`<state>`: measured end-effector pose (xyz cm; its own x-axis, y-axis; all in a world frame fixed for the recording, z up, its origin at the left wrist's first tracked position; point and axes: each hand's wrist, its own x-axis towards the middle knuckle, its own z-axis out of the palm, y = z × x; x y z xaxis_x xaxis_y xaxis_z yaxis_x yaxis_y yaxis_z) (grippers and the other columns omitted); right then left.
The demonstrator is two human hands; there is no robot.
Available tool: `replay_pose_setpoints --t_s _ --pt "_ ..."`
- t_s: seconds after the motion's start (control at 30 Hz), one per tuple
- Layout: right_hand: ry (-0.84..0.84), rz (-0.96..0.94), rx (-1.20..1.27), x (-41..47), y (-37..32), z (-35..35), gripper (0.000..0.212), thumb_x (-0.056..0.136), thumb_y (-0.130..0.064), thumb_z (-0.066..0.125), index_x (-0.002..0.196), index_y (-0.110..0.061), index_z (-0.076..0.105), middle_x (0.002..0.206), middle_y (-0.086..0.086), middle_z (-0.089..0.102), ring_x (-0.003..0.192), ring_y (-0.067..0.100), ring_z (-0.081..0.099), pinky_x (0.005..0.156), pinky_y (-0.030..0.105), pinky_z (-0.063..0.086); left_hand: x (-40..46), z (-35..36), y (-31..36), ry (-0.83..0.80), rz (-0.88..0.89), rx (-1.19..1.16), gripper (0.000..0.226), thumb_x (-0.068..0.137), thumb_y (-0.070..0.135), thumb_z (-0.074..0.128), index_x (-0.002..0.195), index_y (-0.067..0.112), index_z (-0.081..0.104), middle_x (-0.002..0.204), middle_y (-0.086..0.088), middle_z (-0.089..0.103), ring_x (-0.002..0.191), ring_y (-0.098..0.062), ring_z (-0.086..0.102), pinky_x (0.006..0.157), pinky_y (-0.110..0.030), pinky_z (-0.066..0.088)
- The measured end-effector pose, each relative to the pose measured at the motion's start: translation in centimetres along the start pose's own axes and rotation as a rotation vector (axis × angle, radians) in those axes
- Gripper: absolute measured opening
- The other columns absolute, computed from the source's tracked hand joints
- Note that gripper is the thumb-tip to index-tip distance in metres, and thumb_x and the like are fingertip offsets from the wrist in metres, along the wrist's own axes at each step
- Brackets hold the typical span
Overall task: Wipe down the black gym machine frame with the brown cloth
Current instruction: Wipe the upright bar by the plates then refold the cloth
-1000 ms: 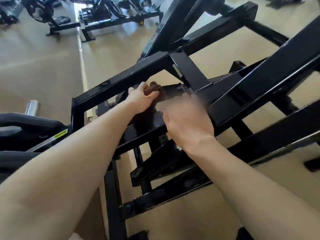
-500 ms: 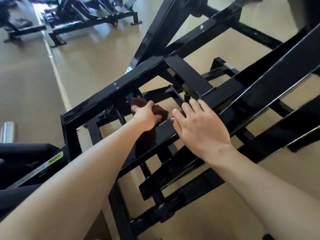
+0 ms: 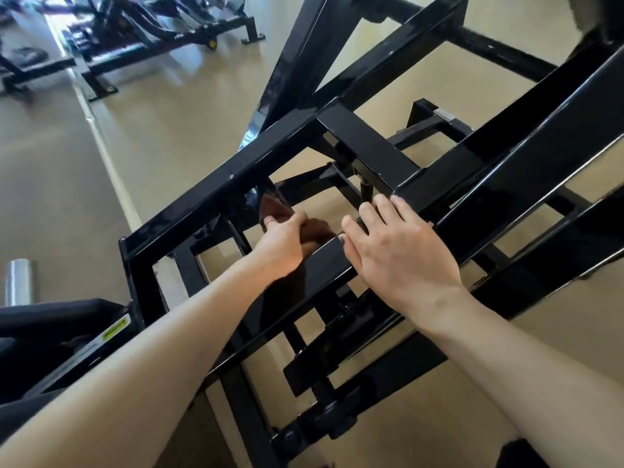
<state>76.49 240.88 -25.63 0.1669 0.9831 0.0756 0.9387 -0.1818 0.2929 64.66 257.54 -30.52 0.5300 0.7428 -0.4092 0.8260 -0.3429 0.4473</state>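
Currently mid-wipe on an inner bar of the black gym machine frame (image 3: 216, 184).

My left hand (image 3: 282, 243) grasps the bunched brown cloth (image 3: 275, 209), pressed against the bar below the frame's upper rail; my right hand (image 3: 395, 251) lies flat, fingers straight, bracing on the neighbouring bar. I judge most bars unwiped. Next: drag the cloth along this bar, keeping pressure, then shift to the adjoining rails.

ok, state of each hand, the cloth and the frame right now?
left hand: grips the brown cloth, on a bar
brown cloth: bunched, pressed against the frame
right hand: fingers straight, flat on a bar
black metal gym machine frame: glossy, standing on the floor
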Motion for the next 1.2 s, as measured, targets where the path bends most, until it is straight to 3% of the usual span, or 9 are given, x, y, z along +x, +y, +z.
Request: replay_pose_setpoints --t_s 0.13,0.27,0.47,0.63,0.73,0.87,1.0,1.1,1.2 --pt "0.006 -0.008 0.002 0.0 0.1 0.2 0.057 0.112 -0.036 0.012 0.135 -0.007 0.055 0.133 0.022 0.06 0.131 0.043 0.052 0.116 0.052 0.036 0.0 -0.5 -0.2 -0.109 -0.03 -0.075 0.056 0.098 0.037 0.064 0.147 0.035 0.039 0.161 -0.022 0.004 0.122 -0.047 0.05 0.105 -0.046 0.051" --pt "-0.004 -0.004 0.014 0.1 0.1 0.4 0.057 0.112 -0.036 0.01 0.138 -0.008 0.052 0.136 0.022 0.058 0.133 0.044 0.051 0.118 0.052 0.035 3.0 0.0 1.4 0.043 -0.183 -0.157 0.057 0.099 0.033 0.062 0.149 0.033 0.036 0.159 -0.025 0.002 0.128 -0.052 0.046 0.114 -0.054 0.041" --pt "0.023 -0.004 0.001 0.0 0.0 0.3 0.056 0.112 -0.034 0.011 0.133 -0.007 0.054 0.132 0.023 0.059 0.131 0.044 0.052 0.116 0.052 0.037 4.6 -1.4 0.9 0.279 -0.171 -0.275 0.046 0.102 0.031 0.057 0.146 0.029 0.042 0.151 -0.021 0.027 0.114 -0.041 0.059 0.094 -0.042 0.052" --pt "0.037 -0.003 0.014 0.1 -0.1 0.2 0.058 0.112 -0.034 0.009 0.134 -0.006 0.054 0.134 0.024 0.059 0.132 0.044 0.051 0.117 0.052 0.036 0.9 -1.2 0.0 -0.008 -0.05 -0.151 0.045 0.097 0.035 0.065 0.138 0.033 0.047 0.139 -0.013 0.043 0.111 -0.034 0.06 0.099 -0.048 0.053" --pt "0.027 -0.01 0.017 0.0 0.0 0.1 0.058 0.112 -0.035 0.008 0.137 -0.007 0.052 0.136 0.023 0.058 0.134 0.043 0.05 0.118 0.052 0.036 -1.2 -0.7 0.4 -0.166 0.027 -0.057 0.039 0.101 0.023 0.06 0.138 0.027 0.047 0.126 -0.009 0.048 0.116 -0.03 0.055 0.103 -0.046 0.049" --pt "0.012 -0.012 0.0 0.1 0.0 0.3 0.059 0.112 -0.036 0.008 0.138 -0.006 0.051 0.138 0.024 0.057 0.134 0.044 0.05 0.117 0.053 0.036 -0.7 -1.1 0.4 -0.23 -0.033 -0.259 0.035 0.096 0.026 0.068 0.127 0.029 0.052 0.12 -0.003 0.054 0.115 -0.027 0.056 0.104 -0.047 0.05" --pt "0.018 -0.013 -0.002 0.0 0.1 0.3 0.057 0.112 -0.035 0.008 0.136 -0.006 0.052 0.136 0.024 0.058 0.133 0.044 0.051 0.117 0.053 0.036 2.2 -0.6 -0.4 -0.003 -0.125 -0.299 0.045 0.094 0.038 0.069 0.133 0.039 0.047 0.135 -0.009 0.048 0.124 -0.034 0.052 0.104 -0.052 0.049" --pt "0.016 -0.008 -0.01 0.1 0.1 0.4 0.056 0.112 -0.035 0.011 0.135 -0.007 0.054 0.135 0.023 0.059 0.132 0.043 0.052 0.116 0.052 0.037 4.2 -1.0 -0.4 0.184 -0.146 -0.393 0.047 0.098 0.036 0.064 0.141 0.034 0.044 0.142 -0.017 0.043 0.124 -0.039 0.051 0.089 -0.045 0.048" --pt "0.028 -0.003 -0.006 0.0 0.0 0.4 0.056 0.112 -0.035 0.012 0.133 -0.007 0.056 0.133 0.022 0.061 0.131 0.042 0.053 0.116 0.051 0.038 4.5 -1.0 -0.5 0.218 -0.14 -0.348 0.048 0.098 0.034 0.063 0.142 0.03 0.043 0.138 -0.017 0.046 0.127 -0.04 0.05 0.091 -0.044 0.048"
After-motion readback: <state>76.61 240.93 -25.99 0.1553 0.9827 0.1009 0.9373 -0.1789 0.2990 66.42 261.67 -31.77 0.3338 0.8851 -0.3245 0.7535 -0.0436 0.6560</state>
